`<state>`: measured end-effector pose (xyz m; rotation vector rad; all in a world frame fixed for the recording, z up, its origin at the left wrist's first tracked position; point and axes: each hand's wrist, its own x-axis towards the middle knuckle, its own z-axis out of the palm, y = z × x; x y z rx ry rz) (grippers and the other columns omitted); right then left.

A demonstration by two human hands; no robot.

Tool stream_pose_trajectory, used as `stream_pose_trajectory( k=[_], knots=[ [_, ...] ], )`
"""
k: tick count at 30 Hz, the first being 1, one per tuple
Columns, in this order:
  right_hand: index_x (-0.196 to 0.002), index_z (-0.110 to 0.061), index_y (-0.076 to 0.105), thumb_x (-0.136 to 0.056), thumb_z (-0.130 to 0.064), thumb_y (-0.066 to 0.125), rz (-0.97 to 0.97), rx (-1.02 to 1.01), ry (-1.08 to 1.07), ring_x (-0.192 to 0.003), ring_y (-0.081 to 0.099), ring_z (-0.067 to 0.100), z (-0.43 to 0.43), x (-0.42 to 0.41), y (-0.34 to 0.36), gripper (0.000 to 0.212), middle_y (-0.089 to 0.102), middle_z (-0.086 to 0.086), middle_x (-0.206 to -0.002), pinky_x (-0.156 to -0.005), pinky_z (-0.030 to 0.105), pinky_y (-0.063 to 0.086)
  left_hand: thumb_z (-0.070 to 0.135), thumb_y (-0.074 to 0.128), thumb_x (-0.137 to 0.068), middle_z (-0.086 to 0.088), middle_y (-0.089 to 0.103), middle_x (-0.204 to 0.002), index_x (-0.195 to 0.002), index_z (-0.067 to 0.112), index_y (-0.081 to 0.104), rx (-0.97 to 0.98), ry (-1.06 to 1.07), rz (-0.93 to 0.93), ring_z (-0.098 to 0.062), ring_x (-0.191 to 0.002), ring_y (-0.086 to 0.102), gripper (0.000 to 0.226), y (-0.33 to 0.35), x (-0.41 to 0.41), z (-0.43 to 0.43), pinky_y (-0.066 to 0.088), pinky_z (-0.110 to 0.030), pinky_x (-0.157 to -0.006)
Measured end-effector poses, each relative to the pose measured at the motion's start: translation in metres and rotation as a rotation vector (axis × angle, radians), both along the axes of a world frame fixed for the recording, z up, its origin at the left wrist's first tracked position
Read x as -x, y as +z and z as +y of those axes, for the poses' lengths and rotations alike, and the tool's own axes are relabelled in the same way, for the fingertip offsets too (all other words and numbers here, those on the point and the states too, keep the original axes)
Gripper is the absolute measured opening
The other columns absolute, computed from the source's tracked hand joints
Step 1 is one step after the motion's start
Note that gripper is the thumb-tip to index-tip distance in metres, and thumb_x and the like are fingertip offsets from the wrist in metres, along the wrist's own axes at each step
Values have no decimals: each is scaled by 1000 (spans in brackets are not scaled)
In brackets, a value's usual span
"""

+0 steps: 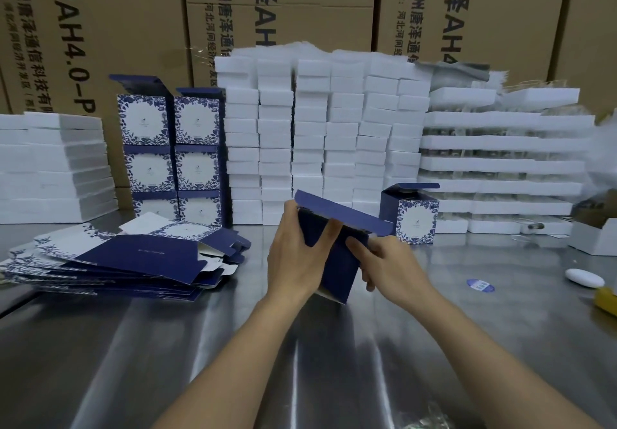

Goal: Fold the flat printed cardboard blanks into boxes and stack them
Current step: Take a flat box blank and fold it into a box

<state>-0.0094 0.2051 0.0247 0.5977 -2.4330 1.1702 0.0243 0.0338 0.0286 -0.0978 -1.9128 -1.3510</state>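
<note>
- While held above the steel table (133, 345), a half-folded blue box (337, 261) sits between both hands; its far side is hidden.
- Left hand (293, 255) grips its left wall, fingers curled over the face.
- Right hand (387, 261) pinches the right edge; fingertips hidden behind card.
- Flat blanks (117, 258) lie fanned at left.
- Finished boxes (173, 151) stack behind; another box (414, 215) stands right.
- White foam (327, 135) stacks behind, tops blurred.

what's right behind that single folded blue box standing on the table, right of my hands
Directly behind the single box are stacked white foam trays on the steel table, with columns of small white boxes to their left. The box hides the lowest trays' near ends; its inside isn't visible.
</note>
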Motion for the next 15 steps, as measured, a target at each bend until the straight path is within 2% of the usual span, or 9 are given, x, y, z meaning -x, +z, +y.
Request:
stream_pose_trajectory(
  k=[3, 5, 7, 9, 10, 11, 13, 15],
  knots=[
    [-65, -8, 56, -101, -48, 54, -106, 51, 81, -46, 65, 22, 3, 0, 4, 55, 68, 6, -57, -56, 32, 52, 85, 53, -83, 28, 61, -107, -111, 51, 43, 96, 22, 22, 5, -99, 60, 46, 1, -2, -3, 49, -31, -76],
    [-56, -14, 52, -98, -42, 57, -154, 103, 79, -42, 54, 23, 5, 2, 8, 51, 62, 6, -52, -48, 28, 44, 80, 55, -86, 33, 55, -115, -115, 60, 40, 159, 22, 46, 11, -105, 56, 38, 0, -4, -4, 43, -24, -75],
    [-51, -19, 47, -89, -27, 59, -183, 161, 54, -46, 39, 22, 9, 4, 9, 41, 50, 8, -50, -51, 27, 32, 74, 59, -85, 37, 50, -129, -129, 67, 34, 190, 9, 65, 12, -111, 53, 51, 1, -7, -4, 42, -19, -78],
    [-60, -16, 44, -72, -20, 53, -213, 217, 25, -60, 26, 20, 10, 1, 13, 15, 37, 11, -59, -60, 34, 19, 68, 62, -83, 36, 45, -141, -142, 67, 28, 210, 6, 88, 8, -117, 54, 68, 1, -8, -3, 48, -24, -82],
    [-66, -14, 43, -65, -20, 48, -238, 239, 12, -66, 22, 21, 9, 0, 15, 8, 33, 10, -63, -63, 38, 16, 65, 63, -82, 36, 42, -144, -144, 69, 25, 216, 7, 96, 10, -120, 52, 72, 2, -9, -3, 50, -29, -84],
    [-69, -12, 43, -62, -20, 47, -277, 267, -15, -66, 20, 21, 10, 0, 16, 12, 31, 10, -65, -63, 39, 14, 65, 63, -82, 36, 41, -145, -144, 71, 23, 219, 9, 100, 14, -121, 50, 75, 3, -9, -2, 52, -33, -85],
    [-69, -13, 42, -71, -19, 55, -360, 335, -93, -62, 20, 20, 11, 3, 18, 14, 32, 8, -59, -61, 34, 16, 71, 63, -83, 38, 39, -143, -145, 72, 22, 213, 24, 112, 13, -119, 51, 74, 4, -9, -1, 53, -37, -84],
    [-66, -18, 41, -91, -12, 61, -437, 446, -105, -58, 21, 18, 14, 10, 16, 33, 33, 3, -55, -58, 29, 17, 82, 61, -83, 40, 38, -143, -146, 70, 24, 208, 66, 143, 2, -121, 54, 74, 4, -8, -1, 52, -36, -87]
  ],
)
